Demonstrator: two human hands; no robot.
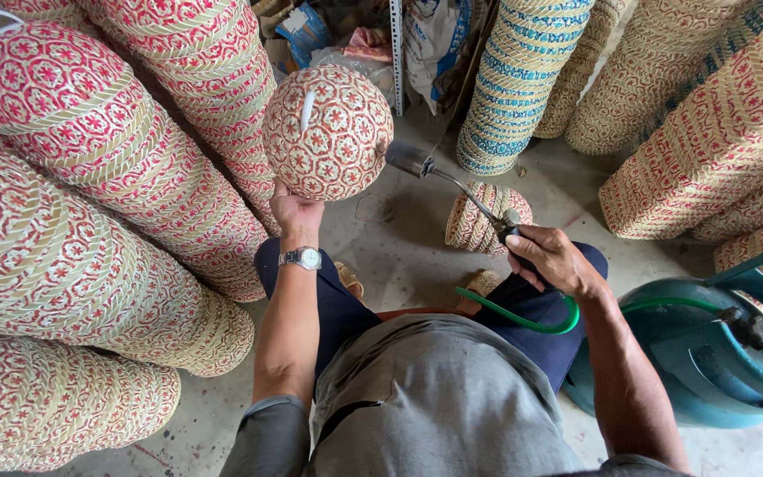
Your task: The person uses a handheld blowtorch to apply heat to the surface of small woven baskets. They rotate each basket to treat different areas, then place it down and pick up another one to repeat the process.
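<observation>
Woven red-and-cream basket held up to a gas torch

Red star patterns cover the round woven straw basket (328, 131), which the left hand (296, 215) grips from beneath and lifts above the knees, in front of the tall stacks of matching red-patterned baskets (90, 203). The right hand (551, 258) is clenched around the handle of the metal gas torch (439, 174), whose nozzle points at the basket's right side, very near it; I see no flame. A green hose (523, 320) loops from the torch to the blue-green gas cylinder (708, 353) beside the right leg. Done well, this likely calls for turning the basket steadily, keeping the nozzle moving so no patch scorches, and keeping the fingers clear underneath.
</observation>
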